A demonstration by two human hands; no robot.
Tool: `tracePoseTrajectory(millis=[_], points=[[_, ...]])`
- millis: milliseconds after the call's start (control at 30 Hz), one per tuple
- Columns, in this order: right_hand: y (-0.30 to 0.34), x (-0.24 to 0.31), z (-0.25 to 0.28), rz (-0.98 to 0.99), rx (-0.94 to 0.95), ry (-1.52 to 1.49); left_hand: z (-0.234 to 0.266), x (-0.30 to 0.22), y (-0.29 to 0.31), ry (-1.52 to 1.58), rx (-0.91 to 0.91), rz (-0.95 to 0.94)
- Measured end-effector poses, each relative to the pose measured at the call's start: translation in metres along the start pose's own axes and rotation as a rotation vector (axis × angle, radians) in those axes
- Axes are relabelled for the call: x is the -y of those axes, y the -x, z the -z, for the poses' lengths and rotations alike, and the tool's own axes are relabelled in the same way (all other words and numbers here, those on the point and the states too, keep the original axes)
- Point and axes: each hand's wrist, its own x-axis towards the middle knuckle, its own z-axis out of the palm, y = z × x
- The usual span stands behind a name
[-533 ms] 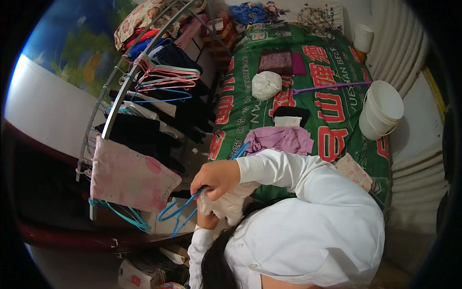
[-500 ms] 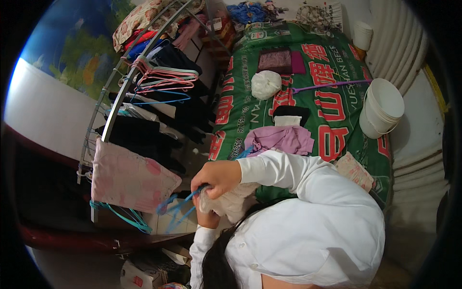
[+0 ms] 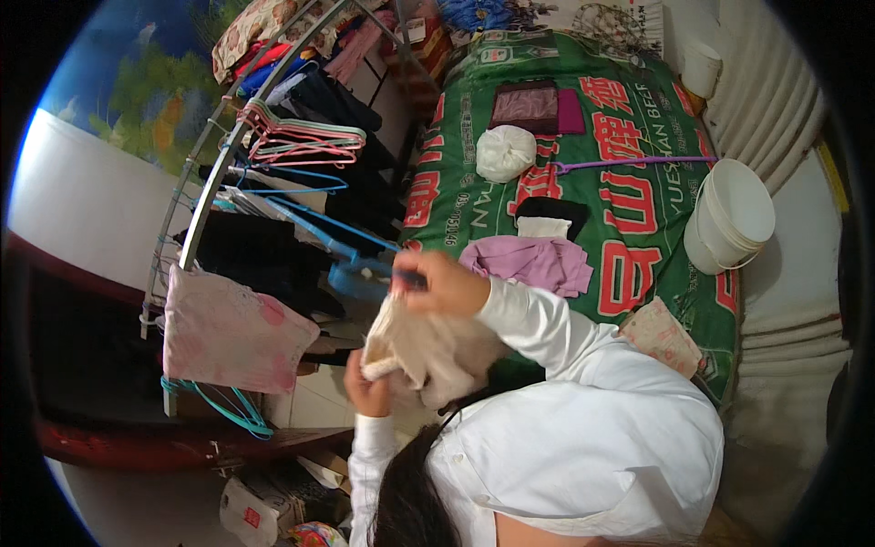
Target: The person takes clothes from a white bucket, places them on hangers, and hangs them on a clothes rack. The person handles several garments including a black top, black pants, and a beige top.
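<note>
A cream-coloured garment (image 3: pixel 433 351) hangs bunched between my two hands, its upper edge drawn into folds. My left hand (image 3: pixel 367 387) is closed on the garment's lower left edge. Higher up, my right hand (image 3: pixel 442 283) grips a blue plastic hanger (image 3: pixel 360 276) at the top of the garment; motion blurs both the hand and the hanger. Left of the hands, a pink patterned cloth (image 3: pixel 232 333) is draped over the end of a metal clothes rack (image 3: pixel 193 239). Teal hangers (image 3: pixel 239 412) dangle below that cloth.
Pink and blue hangers (image 3: pixel 305 141) and dark clothes (image 3: pixel 273 255) hang on the rack. A green printed cover (image 3: pixel 638 237) bears a lilac garment (image 3: pixel 533 264), a white bag (image 3: pixel 506 153), a purple stick (image 3: pixel 638 162), white buckets (image 3: pixel 729 214) and a folded floral cloth (image 3: pixel 663 337).
The blue hanger has swung up and away from the lower left with my right hand. My hands have moved apart, and the garment is now spread more between them.
</note>
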Motion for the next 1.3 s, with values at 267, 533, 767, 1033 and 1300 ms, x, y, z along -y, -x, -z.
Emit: tracePoseTrajectory(millis=[267, 533, 767, 1033, 1300], points=[[0.023, -0.037, -0.013, -0.210, 0.054, 0.182, 0.033, -0.047, -0.002, 0.566, -0.217, 0.452], [0.029, -0.074, -0.086, -0.286, 0.020, 0.524, 0.044, -0.082, -0.003, 0.560, -0.044, 0.403], [-0.054, -0.041, -0.046, 0.210, -0.207, 0.589, 0.090, -0.032, 0.003, -0.700, 0.016, 0.048], [-0.070, -0.001, -0.031, 0.080, 0.016, 0.539, 0.108, 0.023, 0.005, -1.001, -0.252, -0.096], [-0.078, 0.001, 0.020, -0.026, -0.012, 0.569, 0.161, 0.183, 0.038, -0.354, -0.216, 0.497]])
